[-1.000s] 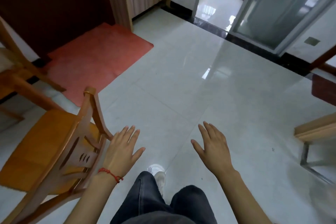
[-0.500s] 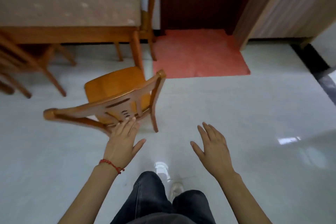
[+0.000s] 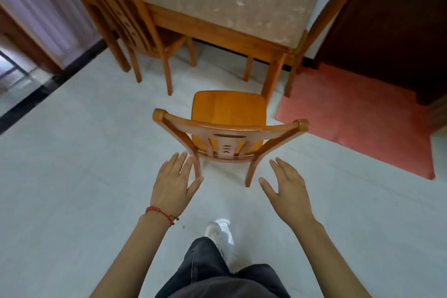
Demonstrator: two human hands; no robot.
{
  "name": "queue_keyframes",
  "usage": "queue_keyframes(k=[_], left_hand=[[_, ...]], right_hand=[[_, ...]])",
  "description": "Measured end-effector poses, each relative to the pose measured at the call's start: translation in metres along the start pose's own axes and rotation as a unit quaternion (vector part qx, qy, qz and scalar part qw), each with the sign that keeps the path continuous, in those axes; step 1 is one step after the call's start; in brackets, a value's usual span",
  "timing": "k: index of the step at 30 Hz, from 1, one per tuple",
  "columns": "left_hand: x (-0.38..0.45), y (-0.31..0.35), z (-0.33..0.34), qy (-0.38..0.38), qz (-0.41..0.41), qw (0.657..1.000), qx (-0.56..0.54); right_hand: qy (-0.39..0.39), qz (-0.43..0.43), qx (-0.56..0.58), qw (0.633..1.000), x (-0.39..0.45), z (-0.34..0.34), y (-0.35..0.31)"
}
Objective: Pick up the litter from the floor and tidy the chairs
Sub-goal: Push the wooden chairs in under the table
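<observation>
A wooden chair (image 3: 229,113) with an orange seat stands on the pale tile floor, its back towards me, a short way out from the table (image 3: 229,0). My left hand (image 3: 173,182), with a red string at the wrist, hovers open just left of the chair's rear left leg. My right hand (image 3: 289,187) is open too, just right of the rear right leg. Neither hand holds anything. No litter shows on the floor.
A second wooden chair (image 3: 130,19) is tucked at the table's left side, and a third chair's back (image 3: 324,19) leans at the right end. A red mat (image 3: 362,118) lies to the right before a dark door. My shoe (image 3: 219,231) is below the hands.
My view has swung left, so the chair has gone from my left to straight ahead with the table behind it. Both hands have stayed open in front of me.
</observation>
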State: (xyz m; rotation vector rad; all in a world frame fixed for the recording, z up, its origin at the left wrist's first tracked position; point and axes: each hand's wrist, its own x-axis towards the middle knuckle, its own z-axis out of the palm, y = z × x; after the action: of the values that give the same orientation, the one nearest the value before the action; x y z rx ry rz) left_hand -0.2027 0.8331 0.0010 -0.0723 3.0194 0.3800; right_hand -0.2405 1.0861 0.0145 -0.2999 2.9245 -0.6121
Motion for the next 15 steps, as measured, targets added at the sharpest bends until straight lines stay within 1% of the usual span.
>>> queue_keyframes(k=[3,5,6,9,10,12,13,15], left_hand=[[0.023,-0.002,0.003,0.041,-0.046,0.995,-0.079],[0.040,-0.001,0.001,0.072,-0.090,0.979,-0.171],[0.048,0.000,-0.002,0.084,-0.115,0.965,-0.223],[0.074,0.005,-0.013,0.091,-0.226,0.898,-0.365],[0.082,0.006,-0.015,0.088,-0.264,0.870,-0.408],[0.098,0.006,-0.015,0.094,-0.309,0.814,-0.483],[0.104,0.007,-0.015,0.102,-0.322,0.795,-0.504],[0.117,0.008,-0.011,0.117,-0.342,0.780,-0.510]], right_hand=[[0.014,0.026,0.065,0.997,0.023,-0.004,-0.007],[0.021,0.065,0.123,0.990,0.037,-0.008,-0.013],[0.021,0.093,0.163,0.982,0.044,-0.008,-0.014],[0.020,0.184,0.294,0.938,0.068,-0.007,-0.019],[0.020,0.212,0.338,0.917,0.077,-0.004,-0.017],[0.024,0.256,0.428,0.867,0.092,-0.003,-0.018],[0.029,0.274,0.460,0.844,0.099,-0.004,-0.019],[0.040,0.304,0.488,0.818,0.113,-0.003,-0.018]])
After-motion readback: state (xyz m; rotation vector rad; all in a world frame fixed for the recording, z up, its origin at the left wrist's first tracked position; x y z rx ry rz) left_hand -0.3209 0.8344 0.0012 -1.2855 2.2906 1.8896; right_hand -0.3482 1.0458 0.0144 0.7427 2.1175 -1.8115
